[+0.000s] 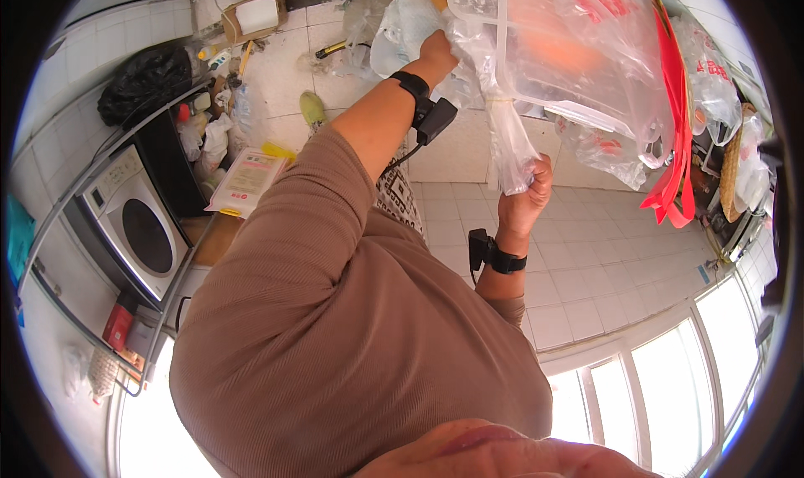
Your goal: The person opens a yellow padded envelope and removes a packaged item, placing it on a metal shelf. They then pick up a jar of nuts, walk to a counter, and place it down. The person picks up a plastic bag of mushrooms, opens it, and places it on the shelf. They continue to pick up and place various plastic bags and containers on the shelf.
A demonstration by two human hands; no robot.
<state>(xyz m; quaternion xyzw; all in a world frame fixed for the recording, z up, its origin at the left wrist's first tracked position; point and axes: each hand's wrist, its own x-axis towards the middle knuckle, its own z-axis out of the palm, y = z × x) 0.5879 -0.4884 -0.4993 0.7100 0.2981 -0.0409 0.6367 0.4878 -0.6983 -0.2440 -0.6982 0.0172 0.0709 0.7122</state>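
My left hand is against crumpled clear plastic and below an orange-brown strip; its fingers are mostly hidden, so I cannot tell whether it grips anything. My right hand is closed on the lower end of a long bunched clear plastic bag, which has a thin band around its middle. Right of the bunched bag is a large clear plastic box, with a clear bag bearing red print over it. Each of my wrists wears a black strap with a small device.
Red straps hang at the right, beside more plastic bags. At the left stand a silver front-loading machine, a metal rail, a black bag and a white package. Assorted items lie on the tiled floor.
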